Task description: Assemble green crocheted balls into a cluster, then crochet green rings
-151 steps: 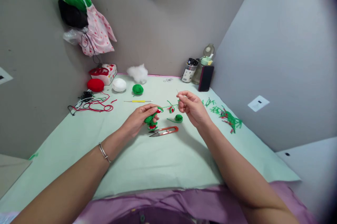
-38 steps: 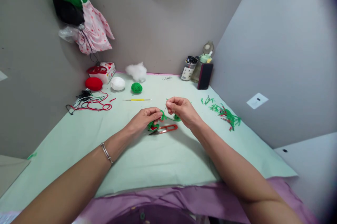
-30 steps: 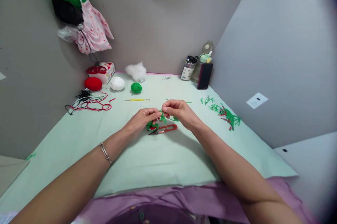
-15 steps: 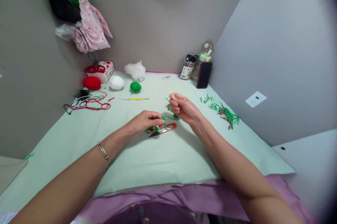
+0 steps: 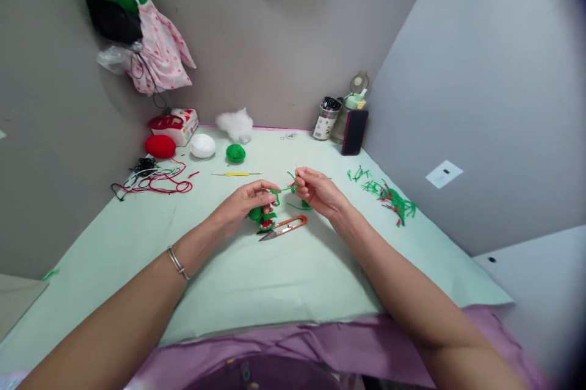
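Observation:
My left hand [image 5: 246, 204] is closed around a small green crochet piece [image 5: 266, 221] with red and white parts hanging below the fingers. A taut strand of green yarn [image 5: 285, 189] runs from it to my right hand [image 5: 317, 190], whose thumb and fingertips pinch the strand; whether a needle is also between them cannot be made out. Under my left hand lie orange-handled thread snips [image 5: 289, 226], their dark blades pointing left. Partly behind my right hand, another small green crochet piece [image 5: 306, 204] rests on the table.
Green [image 5: 235, 153], white [image 5: 202, 146] and red yarn balls [image 5: 160, 146] stand at the back left, near white stuffing [image 5: 235, 125] and a yellow crochet hook [image 5: 237, 174]. Green and red yarn scraps [image 5: 390, 198] lie right. A phone [image 5: 354, 132] leans by a pen can [image 5: 326, 119].
My left hand has risen slightly and moved left, with the crochet piece showing more below it. The strand between both hands is now drawn straight. My right hand has shifted slightly down.

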The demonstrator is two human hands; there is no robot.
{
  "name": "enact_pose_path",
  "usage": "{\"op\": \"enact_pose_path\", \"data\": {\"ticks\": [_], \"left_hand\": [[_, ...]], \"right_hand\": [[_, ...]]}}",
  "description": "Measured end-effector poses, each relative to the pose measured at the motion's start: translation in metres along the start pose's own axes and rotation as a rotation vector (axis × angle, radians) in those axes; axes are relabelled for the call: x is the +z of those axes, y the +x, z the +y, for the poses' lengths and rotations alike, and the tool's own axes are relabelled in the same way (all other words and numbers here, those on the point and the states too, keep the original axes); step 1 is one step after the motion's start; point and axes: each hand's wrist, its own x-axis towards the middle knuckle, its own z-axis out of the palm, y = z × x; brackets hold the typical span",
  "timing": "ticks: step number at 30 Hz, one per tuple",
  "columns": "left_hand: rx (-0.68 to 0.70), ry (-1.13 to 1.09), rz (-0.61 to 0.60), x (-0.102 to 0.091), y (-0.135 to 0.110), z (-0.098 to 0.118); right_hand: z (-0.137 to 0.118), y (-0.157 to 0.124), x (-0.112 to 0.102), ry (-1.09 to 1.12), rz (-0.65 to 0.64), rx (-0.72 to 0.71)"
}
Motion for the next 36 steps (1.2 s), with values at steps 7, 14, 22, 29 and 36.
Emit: {"op": "enact_pose_path", "data": {"ticks": [7,14,22,29,36], "left_hand": [[-0.062,-0.045,0.032,0.002,-0.001,0.004],[0.000,-0.144,0.117,-0.010,0.004,-0.002],[0.020,-0.204,0.194,-0.012,0.005,-0.002],[0.087,-0.052,0.265,-0.013,0.006,-0.002],[0.053,-0.143,0.278,-0.011,0.005,0.000]], "right_hand": [[0.004,0.008,-0.006,0.055,0.175,-0.052],[0.001,0.013,-0.022,-0.022,0.358,-0.196],[0.010,0.005,-0.012,-1.121,0.170,-0.320],[-0.009,-0.026,0.013,-1.521,-0.496,-0.179],[-0.010,-0.028,0.015,-1.541,-0.604,-0.157]]}}
